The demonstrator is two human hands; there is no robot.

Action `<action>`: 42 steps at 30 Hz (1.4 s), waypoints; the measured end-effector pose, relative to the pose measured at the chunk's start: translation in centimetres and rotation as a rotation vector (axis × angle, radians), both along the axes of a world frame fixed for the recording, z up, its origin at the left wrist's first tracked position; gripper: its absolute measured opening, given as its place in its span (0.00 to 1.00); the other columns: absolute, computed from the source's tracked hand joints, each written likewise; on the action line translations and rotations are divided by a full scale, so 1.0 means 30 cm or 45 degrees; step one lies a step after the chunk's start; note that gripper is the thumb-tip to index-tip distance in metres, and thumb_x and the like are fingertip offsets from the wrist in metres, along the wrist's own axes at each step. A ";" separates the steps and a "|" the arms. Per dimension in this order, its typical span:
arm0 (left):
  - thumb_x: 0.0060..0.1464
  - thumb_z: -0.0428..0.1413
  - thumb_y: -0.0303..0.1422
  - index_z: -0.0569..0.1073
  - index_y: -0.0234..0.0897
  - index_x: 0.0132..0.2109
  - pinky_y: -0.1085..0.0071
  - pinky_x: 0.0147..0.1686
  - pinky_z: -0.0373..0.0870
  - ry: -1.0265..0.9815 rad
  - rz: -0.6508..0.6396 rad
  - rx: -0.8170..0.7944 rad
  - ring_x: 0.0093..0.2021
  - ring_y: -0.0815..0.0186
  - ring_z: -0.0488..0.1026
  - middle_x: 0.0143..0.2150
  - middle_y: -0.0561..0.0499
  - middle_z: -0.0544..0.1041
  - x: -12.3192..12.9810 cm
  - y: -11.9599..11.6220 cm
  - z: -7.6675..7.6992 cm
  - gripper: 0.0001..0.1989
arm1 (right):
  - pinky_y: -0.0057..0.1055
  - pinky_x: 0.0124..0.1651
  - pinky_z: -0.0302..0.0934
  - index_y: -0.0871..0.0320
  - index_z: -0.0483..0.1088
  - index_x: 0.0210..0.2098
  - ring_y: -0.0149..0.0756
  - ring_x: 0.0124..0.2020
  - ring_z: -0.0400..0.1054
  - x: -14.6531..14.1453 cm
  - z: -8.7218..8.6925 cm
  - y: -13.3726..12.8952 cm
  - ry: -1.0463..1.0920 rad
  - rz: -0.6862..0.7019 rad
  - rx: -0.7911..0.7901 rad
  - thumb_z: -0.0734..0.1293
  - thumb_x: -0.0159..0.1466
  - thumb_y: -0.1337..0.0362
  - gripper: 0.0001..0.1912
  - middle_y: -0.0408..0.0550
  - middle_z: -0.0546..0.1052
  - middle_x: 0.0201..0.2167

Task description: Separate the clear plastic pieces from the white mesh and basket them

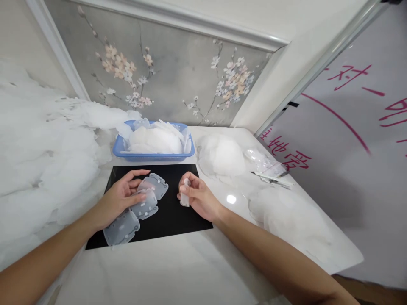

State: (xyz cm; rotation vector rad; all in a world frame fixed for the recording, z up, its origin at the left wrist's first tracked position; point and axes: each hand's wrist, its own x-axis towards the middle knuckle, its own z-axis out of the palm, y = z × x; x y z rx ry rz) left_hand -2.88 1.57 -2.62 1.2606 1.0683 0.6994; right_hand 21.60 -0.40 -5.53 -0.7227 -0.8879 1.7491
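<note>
My left hand [122,195] is at the left of a black mat [178,220], thumb over a translucent plastic piece [145,204] with notched edges and small dots. This piece sits in the middle of a slanting row, between an upper translucent piece [157,185] near my fingertips and a lower translucent piece [121,228] below the hand. Over the mat's right side, my right hand [199,195] is closed around a narrow whitish translucent piece [185,195], seen nearly edge-on. Whether it is one layer or more, I cannot tell.
Behind the mat stands a blue basket [152,157] filled with whitish pieces. A large heap of translucent pieces [41,161] rises at the left. More piles [222,156] lie right of the basket, near clear plastic bags [265,163]. A whiteboard [337,169] borders the table's right side.
</note>
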 end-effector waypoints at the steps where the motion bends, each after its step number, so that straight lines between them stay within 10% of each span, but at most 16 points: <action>1: 0.50 0.67 0.41 0.63 0.44 0.63 0.64 0.40 0.78 -0.006 -0.037 0.004 0.45 0.55 0.80 0.53 0.41 0.80 0.002 -0.003 0.001 0.36 | 0.28 0.29 0.57 0.53 0.67 0.32 0.26 0.22 0.58 -0.003 0.002 -0.002 -0.104 -0.042 0.033 0.78 0.55 0.61 0.15 0.34 0.66 0.24; 10: 0.56 0.63 0.38 0.59 0.47 0.68 0.63 0.47 0.75 -0.025 -0.306 0.062 0.50 0.56 0.78 0.54 0.43 0.79 0.000 -0.013 -0.010 0.36 | 0.26 0.22 0.50 0.57 0.77 0.40 0.24 0.19 0.59 -0.015 -0.001 0.004 -0.452 0.016 0.069 0.75 0.56 0.56 0.15 0.40 0.75 0.27; 16: 0.54 0.64 0.34 0.65 0.48 0.64 0.70 0.44 0.74 -0.044 -0.182 0.027 0.50 0.60 0.77 0.50 0.48 0.81 -0.006 -0.005 -0.011 0.31 | 0.26 0.23 0.53 0.58 0.79 0.39 0.24 0.17 0.57 0.014 -0.033 0.028 -0.219 -0.017 -0.080 0.76 0.56 0.58 0.14 0.37 0.70 0.18; 23: 0.59 0.57 0.44 0.76 0.42 0.54 0.77 0.22 0.62 0.189 0.036 -0.027 0.24 0.72 0.67 0.36 0.53 0.80 0.049 -0.016 0.016 0.19 | 0.26 0.23 0.55 0.58 0.80 0.41 0.24 0.17 0.58 0.008 -0.032 0.027 -0.250 0.028 -0.031 0.75 0.58 0.58 0.14 0.37 0.69 0.17; 30: 0.52 0.62 0.45 0.76 0.37 0.32 0.76 0.25 0.63 0.282 0.000 0.053 0.25 0.69 0.69 0.28 0.54 0.79 0.071 -0.023 0.006 0.14 | 0.25 0.23 0.58 0.57 0.77 0.43 0.25 0.20 0.65 -0.010 -0.002 0.013 -0.332 0.037 -0.022 0.77 0.54 0.56 0.19 0.41 0.77 0.27; 42: 0.59 0.52 0.52 0.77 0.37 0.32 0.75 0.24 0.60 0.342 -0.008 0.094 0.23 0.70 0.67 0.30 0.53 0.80 0.070 -0.033 0.017 0.23 | 0.35 0.40 0.68 0.58 0.72 0.54 0.35 0.24 0.74 0.002 -0.012 0.003 -0.378 0.148 0.123 0.70 0.63 0.49 0.26 0.42 0.78 0.20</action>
